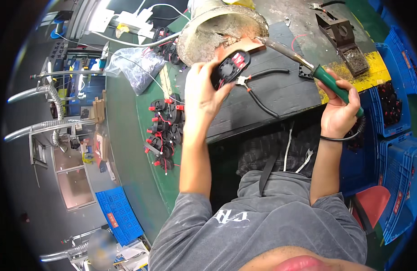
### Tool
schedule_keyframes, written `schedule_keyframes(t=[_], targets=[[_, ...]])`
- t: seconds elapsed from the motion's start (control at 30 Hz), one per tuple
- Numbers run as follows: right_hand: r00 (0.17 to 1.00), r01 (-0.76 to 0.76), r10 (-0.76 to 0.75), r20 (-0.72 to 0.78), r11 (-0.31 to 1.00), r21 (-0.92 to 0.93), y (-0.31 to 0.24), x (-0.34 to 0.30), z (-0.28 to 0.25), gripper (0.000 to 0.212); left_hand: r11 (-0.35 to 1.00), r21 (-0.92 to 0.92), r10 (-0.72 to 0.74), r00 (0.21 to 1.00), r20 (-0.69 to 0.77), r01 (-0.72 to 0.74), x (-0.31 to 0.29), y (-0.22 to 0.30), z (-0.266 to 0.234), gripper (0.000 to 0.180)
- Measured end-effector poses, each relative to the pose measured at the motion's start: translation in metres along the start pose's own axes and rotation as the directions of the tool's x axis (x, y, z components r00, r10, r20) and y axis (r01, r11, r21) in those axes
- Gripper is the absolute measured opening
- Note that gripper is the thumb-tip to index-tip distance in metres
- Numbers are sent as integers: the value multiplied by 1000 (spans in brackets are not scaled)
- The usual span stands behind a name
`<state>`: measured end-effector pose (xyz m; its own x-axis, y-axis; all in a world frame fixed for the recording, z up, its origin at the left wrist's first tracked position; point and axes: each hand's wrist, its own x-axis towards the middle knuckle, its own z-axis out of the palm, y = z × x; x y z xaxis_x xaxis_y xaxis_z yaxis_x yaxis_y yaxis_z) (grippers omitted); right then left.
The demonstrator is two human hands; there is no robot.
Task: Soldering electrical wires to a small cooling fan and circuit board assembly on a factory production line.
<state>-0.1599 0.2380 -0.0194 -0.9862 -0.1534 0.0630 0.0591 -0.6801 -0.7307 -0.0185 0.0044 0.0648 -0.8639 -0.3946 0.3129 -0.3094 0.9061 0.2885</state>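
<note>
My left hand grips a black plastic part with red pieces on it, raised over the dark board. In my right hand is a soldering iron by its green handle. Its metal shaft points left, and the tip is close to a brown piece by the mouth of a grimy, funnel-shaped hood. The tip is apart from the black part. Beside the left hand, pliers with black handles lie spread on the board.
A metal soldering iron stand rests on the yellow edge at right. Several black parts with red wires lie on the green table at left, near a clear plastic bag. Blue crates line the right side, near a red stool.
</note>
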Motion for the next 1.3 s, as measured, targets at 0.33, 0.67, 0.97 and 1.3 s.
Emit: schedule_keyframes(t=[0.33,0.67,0.97,1.3], targets=[[995,-99,97,23,988,121,18,1,-5,40,966,128,-234,971,47,226,-36,-68,-122,52],[996,-76,79,-31,993,90,6,-2,-9,37,884,405,-269,963,28,235,48,-216,-65,49],[997,-15,17,-74,1000,21,0,-3,-6,36,810,528,-67,934,-351,256,80,-263,-6,54],[1000,-4,4,-20,1000,-5,5,-3,-2,36,862,335,-234,885,-403,380,113,-322,13,62]])
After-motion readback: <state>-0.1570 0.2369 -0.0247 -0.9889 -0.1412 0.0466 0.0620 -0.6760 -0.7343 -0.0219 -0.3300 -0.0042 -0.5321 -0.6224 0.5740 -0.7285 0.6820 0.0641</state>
